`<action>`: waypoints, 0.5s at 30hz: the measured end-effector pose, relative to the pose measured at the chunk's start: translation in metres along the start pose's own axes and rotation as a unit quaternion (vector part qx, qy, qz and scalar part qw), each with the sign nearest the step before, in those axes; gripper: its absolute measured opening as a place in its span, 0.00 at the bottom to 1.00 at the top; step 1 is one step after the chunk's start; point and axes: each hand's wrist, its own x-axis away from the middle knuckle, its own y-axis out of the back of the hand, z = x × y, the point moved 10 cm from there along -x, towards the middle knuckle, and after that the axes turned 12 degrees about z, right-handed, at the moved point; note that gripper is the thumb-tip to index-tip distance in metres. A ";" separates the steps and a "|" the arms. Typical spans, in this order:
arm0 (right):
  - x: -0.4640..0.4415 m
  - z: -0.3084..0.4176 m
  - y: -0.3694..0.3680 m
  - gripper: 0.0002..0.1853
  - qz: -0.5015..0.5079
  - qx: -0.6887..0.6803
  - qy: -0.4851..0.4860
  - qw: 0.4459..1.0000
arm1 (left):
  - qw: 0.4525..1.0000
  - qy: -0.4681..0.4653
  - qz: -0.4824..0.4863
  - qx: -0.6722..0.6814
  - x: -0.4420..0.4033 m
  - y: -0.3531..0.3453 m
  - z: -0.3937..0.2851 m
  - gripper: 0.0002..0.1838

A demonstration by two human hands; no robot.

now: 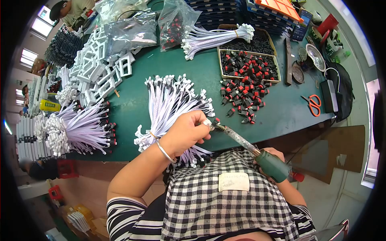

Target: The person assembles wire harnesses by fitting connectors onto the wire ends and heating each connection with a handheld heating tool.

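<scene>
My left hand point(185, 131), a bracelet at its wrist, pinches a small white piece point(207, 123) between thumb and forefinger; it looks like the end of a cable. Just beyond these fingertips is a small red-and-black switch point(217, 120), close to the tip of a soldering iron point(241, 140). My right hand point(276, 152) is wrapped round the iron's green handle, which hides part of the fingers. Under and behind my left hand lies a banded bundle of white cables point(163, 105) with white and black ends. Whether the iron's tip touches the switch, I cannot tell.
Loose red-and-black switches point(247, 94) spill from a box point(278, 66). Orange scissors point(314, 105) lie at the right. Further cable bundles point(86, 127) and white plastic frames point(94, 60) cover the left side. Plastic bags point(132, 34) lie behind. A person point(74, 12) is at the far left.
</scene>
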 end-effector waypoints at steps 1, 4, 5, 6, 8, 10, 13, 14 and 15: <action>0.003 -0.008 0.001 0.12 0.006 -0.019 -0.016 1.000 | 1.000 -0.001 0.000 0.002 -0.001 0.000 0.001 0.04; 0.016 -0.041 -0.001 0.11 -0.017 -0.215 -0.123 0.969 | 1.000 -0.002 -0.003 -0.003 0.000 0.000 -0.001 0.04; 0.020 -0.050 -0.006 0.11 -0.024 -0.289 -0.177 0.940 | 1.000 -0.002 -0.005 -0.006 0.001 0.000 -0.001 0.04; 0.025 -0.058 -0.011 0.11 -0.042 -0.360 -0.229 0.903 | 1.000 -0.002 -0.005 -0.007 0.001 -0.001 -0.002 0.04; 0.018 -0.057 -0.012 0.13 -0.022 -0.308 -0.265 0.914 | 1.000 -0.004 -0.006 -0.009 0.001 -0.001 -0.002 0.04; 0.008 -0.045 -0.010 0.14 0.012 -0.170 -0.225 0.959 | 1.000 -0.004 -0.005 -0.010 0.001 -0.002 -0.003 0.04; 0.010 -0.047 -0.009 0.15 -0.027 -0.131 -0.182 0.974 | 1.000 -0.002 -0.006 -0.011 0.001 -0.001 -0.002 0.04; 0.014 -0.053 -0.007 0.15 -0.047 -0.156 -0.200 0.966 | 1.000 -0.001 -0.008 -0.012 0.001 -0.001 -0.002 0.04; 0.018 -0.058 -0.006 0.15 -0.068 -0.180 -0.217 0.957 | 1.000 -0.001 -0.008 -0.013 0.001 -0.001 -0.002 0.04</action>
